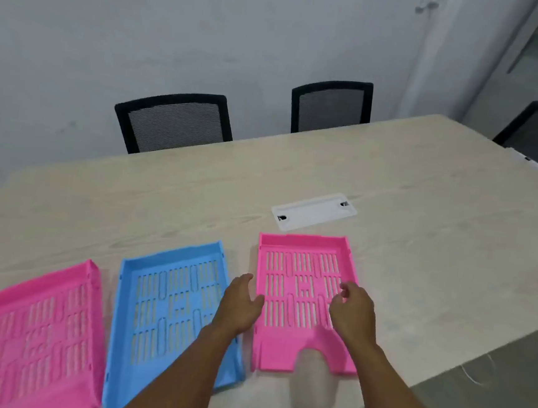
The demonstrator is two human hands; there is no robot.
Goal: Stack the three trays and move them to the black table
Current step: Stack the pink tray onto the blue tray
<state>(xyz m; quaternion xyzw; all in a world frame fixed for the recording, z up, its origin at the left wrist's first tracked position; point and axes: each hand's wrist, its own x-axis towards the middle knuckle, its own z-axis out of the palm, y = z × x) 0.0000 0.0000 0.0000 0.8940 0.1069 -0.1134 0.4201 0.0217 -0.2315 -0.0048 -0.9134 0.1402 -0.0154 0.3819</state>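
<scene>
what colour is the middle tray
Blue, with a slotted base; the middle tray shows best in the head view.

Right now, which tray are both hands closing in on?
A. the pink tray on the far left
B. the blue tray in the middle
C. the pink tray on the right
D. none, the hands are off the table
C. The left hand and right hand flank the right pink tray, fingers open, while the blue tray and the left pink tray lie untouched, all three still unstacked.
</scene>
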